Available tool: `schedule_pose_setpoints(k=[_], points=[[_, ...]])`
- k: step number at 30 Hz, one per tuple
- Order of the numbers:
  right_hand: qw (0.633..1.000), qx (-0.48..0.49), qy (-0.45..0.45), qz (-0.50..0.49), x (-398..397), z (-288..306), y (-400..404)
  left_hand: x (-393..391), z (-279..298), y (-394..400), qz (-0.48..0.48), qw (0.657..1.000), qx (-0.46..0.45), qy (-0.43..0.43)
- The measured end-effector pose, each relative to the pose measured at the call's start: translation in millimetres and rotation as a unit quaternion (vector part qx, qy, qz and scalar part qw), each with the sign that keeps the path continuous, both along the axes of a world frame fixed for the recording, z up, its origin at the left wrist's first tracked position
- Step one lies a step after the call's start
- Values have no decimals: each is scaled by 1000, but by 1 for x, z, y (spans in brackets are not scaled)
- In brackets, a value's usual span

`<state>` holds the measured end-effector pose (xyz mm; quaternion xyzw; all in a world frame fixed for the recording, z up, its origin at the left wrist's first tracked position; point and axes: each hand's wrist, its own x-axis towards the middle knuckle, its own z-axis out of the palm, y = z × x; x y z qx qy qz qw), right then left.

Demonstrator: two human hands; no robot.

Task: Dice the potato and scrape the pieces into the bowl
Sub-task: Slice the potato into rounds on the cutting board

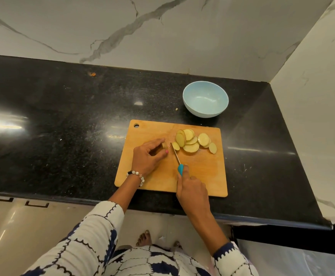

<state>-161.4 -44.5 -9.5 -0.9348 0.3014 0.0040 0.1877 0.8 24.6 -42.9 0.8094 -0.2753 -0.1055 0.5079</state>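
Left hand (149, 156): fingers curled over the last stub of potato (165, 145), pinning it to the board. Fingertips are tucked close above the stub, the thumb low on the near side; probably held so to keep the small end from rolling while staying out of the blade's way. Only a sliver of the stub shows past the fingers.

Right hand (192, 191): closed round the blue handle of the knife (175, 154), index finger laid along the top of the handle, likely for steering and downward pressure. The blade runs away from the body, its tip just beside the stub, between it and the cut rounds. Cannot tell whether the edge touches the board.

Slices (192, 141): a loose overlapping fan of rounds to the right of the blade, on the far right part of the cutting board (152, 188). Still rounds, no cubes in sight, so my reading is that dicing proper has not begun.

Bowl (205, 99): pale blue, nothing in it, on the black counter (63, 108) just beyond the board's far right corner; handy for scraping pieces off that edge.
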Motion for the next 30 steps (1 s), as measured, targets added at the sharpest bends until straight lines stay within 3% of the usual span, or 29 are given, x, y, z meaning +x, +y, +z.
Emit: schedule_pose_setpoints(k=[7,21,30], points=[[989,119,-82,-11,12,24,-4,2,-3,-1,-13,1000,4,-17],[999,30,-9,16,21,21,-2,4,-5,-1,-21,1000,-2,-22],[997,68,-28,15,17,21,-5,4,-6,-1,-25,999,5,-37]])
